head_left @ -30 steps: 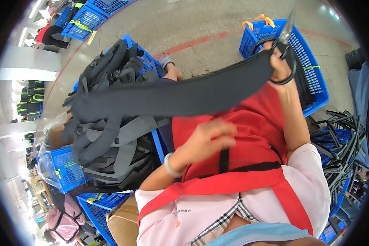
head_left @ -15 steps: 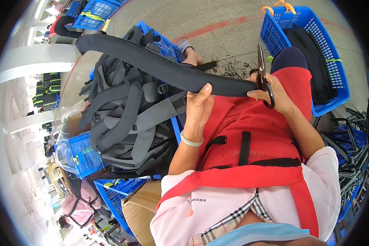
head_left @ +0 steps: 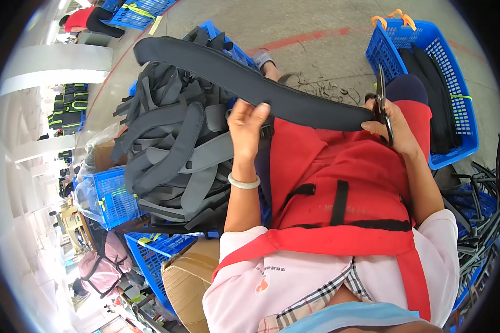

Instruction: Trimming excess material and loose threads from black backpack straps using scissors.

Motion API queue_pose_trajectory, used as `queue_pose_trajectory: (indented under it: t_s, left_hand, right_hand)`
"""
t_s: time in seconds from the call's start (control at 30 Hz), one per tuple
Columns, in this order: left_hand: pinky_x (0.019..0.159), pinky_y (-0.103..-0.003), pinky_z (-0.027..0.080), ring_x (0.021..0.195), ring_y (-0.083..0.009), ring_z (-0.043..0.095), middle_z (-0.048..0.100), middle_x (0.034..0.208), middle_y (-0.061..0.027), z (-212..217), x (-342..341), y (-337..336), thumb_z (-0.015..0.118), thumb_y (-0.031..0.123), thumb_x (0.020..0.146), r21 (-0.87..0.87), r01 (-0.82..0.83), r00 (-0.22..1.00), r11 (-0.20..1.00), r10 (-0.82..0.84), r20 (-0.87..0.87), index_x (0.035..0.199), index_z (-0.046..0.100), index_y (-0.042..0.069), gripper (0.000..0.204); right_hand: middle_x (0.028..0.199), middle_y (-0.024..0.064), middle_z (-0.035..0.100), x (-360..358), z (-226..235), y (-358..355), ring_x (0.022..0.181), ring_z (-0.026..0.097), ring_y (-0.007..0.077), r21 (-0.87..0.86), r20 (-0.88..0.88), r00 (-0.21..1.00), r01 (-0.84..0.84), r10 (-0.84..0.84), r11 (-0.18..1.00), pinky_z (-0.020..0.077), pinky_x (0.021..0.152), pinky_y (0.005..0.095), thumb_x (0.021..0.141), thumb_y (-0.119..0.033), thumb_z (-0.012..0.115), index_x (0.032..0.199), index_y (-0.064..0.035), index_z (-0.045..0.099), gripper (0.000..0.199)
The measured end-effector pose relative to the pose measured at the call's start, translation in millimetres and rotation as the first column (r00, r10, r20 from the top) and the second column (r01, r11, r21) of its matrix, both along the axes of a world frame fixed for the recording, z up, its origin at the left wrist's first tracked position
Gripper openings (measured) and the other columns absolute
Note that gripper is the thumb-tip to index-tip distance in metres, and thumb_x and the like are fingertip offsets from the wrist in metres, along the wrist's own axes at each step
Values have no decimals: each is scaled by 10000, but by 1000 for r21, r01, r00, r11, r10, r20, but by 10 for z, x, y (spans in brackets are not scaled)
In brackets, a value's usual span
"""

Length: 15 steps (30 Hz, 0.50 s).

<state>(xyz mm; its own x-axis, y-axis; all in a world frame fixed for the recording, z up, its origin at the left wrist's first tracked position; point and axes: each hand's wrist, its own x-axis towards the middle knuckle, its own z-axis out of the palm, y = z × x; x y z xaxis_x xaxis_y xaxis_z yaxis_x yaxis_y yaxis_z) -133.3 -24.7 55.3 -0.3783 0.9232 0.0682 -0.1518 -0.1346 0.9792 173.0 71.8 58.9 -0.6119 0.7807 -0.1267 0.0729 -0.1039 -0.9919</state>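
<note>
A long, dark grey padded strap (head_left: 228, 75) stretches across in front of me, from the upper left to my right hand. My left hand (head_left: 246, 126), a pale bangle on its wrist, is closed at the strap's lower edge near the middle, thumb against it; its fingertips are partly hidden. My right hand (head_left: 395, 129) pinches the strap's right end and also carries black-handled scissors (head_left: 380, 91), blades pointing up. Beneath the strap's left part lies a large heap of similar grey straps (head_left: 172, 147). A red apron (head_left: 328, 172) covers my lap.
At the upper right, a blue basket (head_left: 468, 119) holds dark strips. More dark strips (head_left: 478, 222) are piled at the right. Black scraps (head_left: 328, 89) litter the floor ahead. An open cardboard box (head_left: 186, 277) and blue crates (head_left: 114, 205) stand at the left; other people work farther off.
My left hand has shifted left along the strap. The strap, my right hand and the scissors appear farther right and slightly lower; the whole view has shifted too.
</note>
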Motion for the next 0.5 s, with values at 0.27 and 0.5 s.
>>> queue_pose_trajectory:
  t_s: [0.27,0.5]
  left_hand:
    - [956,-365,459,1057,-221,584,622,1054,-97,28,269,126,694,49,824,124,104,846,987,-154,511,1125,582,26,322]
    - [921,-362,483,992,-213,614,645,1026,-99,13,422,73,715,4,790,92,94,841,991,-128,525,1095,605,41,326]
  right_hand:
    - [717,-24,514,-111,22,-86,628,509,61,-180,-7,1000,-27,26,983,384,562,204,775,-93,749,916,-75,519,271]
    - [730,-38,521,-132,-29,-175,618,492,49,-77,-18,998,-60,59,995,390,570,203,793,-74,750,926,-86,515,270]
